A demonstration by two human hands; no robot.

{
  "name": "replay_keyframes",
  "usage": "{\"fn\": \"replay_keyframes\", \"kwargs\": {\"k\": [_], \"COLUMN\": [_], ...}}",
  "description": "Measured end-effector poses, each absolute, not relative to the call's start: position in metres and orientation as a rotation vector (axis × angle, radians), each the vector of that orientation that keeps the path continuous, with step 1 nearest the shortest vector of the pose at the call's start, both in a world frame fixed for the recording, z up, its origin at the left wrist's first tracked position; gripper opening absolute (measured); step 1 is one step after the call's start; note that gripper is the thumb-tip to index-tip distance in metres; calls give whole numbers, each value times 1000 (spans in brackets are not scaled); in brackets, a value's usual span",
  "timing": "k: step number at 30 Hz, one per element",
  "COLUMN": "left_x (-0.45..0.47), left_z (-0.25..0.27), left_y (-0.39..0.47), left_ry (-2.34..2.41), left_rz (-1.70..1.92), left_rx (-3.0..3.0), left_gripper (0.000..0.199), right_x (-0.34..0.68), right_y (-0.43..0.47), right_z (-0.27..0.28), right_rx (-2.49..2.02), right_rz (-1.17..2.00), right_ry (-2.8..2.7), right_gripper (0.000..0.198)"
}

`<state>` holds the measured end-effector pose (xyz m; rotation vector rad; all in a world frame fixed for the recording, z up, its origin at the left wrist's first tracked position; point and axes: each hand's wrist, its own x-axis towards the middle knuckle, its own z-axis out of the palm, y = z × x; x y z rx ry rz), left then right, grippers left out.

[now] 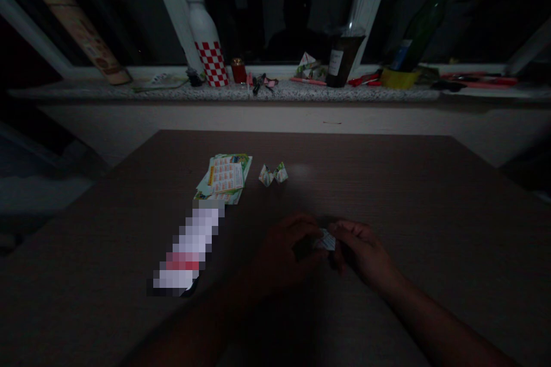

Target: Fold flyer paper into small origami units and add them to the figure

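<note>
Between my two hands is a small folded piece of printed paper. My right hand pinches its right side between thumb and fingers. My left hand is curled at its left side, thumb and fingertips closed on the paper's edge; dim light hides part of that grip. Farther back on the table stands a folded paper piece with two pointed halves. Left of it lies a loose stack of printed paper sheets. A lit phone, its screen blurred out, lies nearer me on the left.
The brown table ends below a granite windowsill. On the sill stand a white bottle with red checks, a small red jar, a dark plastic cup, a green bottle and a tall patterned cylinder.
</note>
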<state>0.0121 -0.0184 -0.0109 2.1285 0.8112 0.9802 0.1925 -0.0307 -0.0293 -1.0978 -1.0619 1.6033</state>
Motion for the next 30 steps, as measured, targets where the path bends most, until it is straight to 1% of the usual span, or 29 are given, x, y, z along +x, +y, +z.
{"fn": "replay_keyframes", "kwargs": {"k": [2,5,9,13,16,19,23,30], "left_x": [12,13,13,13,14,14,14,17], "left_z": [-10,-9,-13,-23,-26,-27,-24,-18], "left_y": [-17,-15,-8,2,7,7,-2,-17], "left_ry": [866,1067,1243,1224,1212,1241,1093,1077], "left_rz": [942,851,752,594,571,566,426,266], "left_rx": [2120,2018,1967,2232,2398,2539,2788,2884], "left_gripper": [16,19,19,18,17,14,12,22], "right_x": [193,196,201,201,199,197,198,205], "right_y": [-31,-31,-30,-25,-23,-23,-23,-17], "right_z": [-27,-24,-23,-26,-28,-28,-29,-31], "right_rx": [-1153,-1324,-1412,-1282,-1257,-1297,-1315,-1324], "right_rz": [1588,1367,931,738,620,550,532,628], "right_ry": [-1122,-1325,-1659,-1975,-2110,-2152,-2175,-2046], "right_gripper": [43,45,26,8,7,7,8,14]}}
